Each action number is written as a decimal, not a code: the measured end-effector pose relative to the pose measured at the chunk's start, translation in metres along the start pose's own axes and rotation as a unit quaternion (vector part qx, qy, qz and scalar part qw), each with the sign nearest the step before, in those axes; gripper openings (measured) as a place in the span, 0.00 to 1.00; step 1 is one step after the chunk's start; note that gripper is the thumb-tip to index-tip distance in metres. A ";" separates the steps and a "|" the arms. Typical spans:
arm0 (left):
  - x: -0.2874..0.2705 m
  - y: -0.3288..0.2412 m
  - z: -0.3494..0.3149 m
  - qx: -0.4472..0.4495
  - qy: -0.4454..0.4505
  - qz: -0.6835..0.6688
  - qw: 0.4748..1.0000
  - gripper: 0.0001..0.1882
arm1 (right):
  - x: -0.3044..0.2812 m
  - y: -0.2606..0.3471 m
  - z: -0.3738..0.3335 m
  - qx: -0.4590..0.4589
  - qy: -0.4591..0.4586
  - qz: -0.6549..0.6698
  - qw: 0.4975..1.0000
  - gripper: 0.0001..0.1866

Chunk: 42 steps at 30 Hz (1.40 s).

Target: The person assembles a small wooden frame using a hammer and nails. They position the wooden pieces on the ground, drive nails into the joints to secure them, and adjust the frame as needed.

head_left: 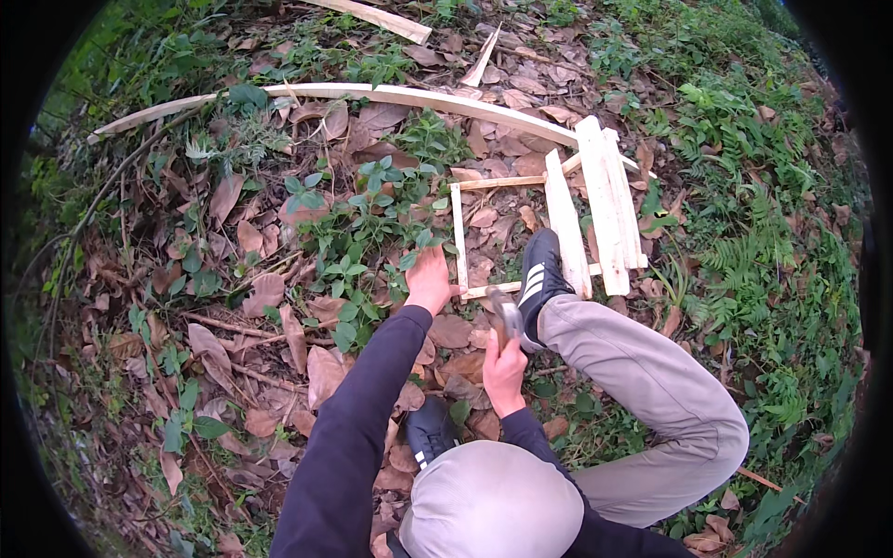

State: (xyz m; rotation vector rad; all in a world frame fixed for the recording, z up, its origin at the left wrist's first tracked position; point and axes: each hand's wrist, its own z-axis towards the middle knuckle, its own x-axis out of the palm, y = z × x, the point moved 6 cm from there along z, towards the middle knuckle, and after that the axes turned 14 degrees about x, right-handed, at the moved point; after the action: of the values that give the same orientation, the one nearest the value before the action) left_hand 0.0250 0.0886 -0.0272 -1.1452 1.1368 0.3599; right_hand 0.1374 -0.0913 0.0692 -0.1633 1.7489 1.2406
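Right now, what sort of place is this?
Outdoors, probably woodland or an overgrown plot, though no trees show clearly: large dry brown leaves lie scattered about, green ferns grow on the right, and leafy seedlings stand left of the wooden frame.

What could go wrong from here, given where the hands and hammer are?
The left hand is at the near-left corner of the wooden frame, close to the hammer in the right hand; a stray swing might catch it. The right shoe is also near the hammer and could be struck.
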 end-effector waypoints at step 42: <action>0.006 0.023 -0.002 -0.053 0.096 -0.065 0.992 0.63 | -0.001 0.015 0.004 -0.022 0.000 -0.012 1.000 0.15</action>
State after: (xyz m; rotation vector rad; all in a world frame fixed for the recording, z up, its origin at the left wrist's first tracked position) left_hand 0.0096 0.0949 -0.0444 -1.3628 1.2154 0.2143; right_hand 0.1316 -0.0815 0.0795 -0.2110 1.7159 1.2628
